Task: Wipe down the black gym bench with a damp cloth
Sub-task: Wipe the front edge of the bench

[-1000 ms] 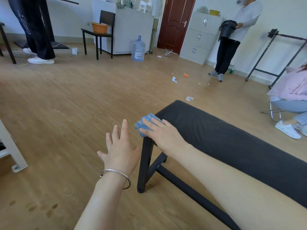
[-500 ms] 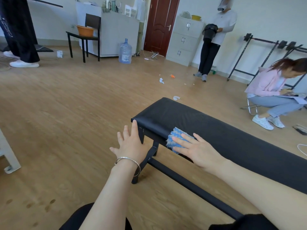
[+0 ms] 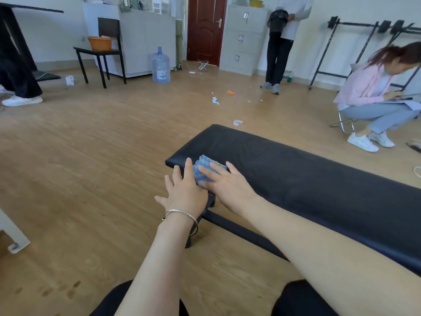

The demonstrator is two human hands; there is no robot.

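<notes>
Cloth (image 3: 207,171) slid to bench (image 3: 296,179) corner (perhaps meeting left hand (image 3: 185,192)).

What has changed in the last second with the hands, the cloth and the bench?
The right hand slid the blue cloth along the near edge of the black bench and back toward its end corner. The left hand, earlier held beside the bench, now rests its fingers at that corner next to the cloth. The right palm stays flat on the cloth; the bench has not moved.
</notes>
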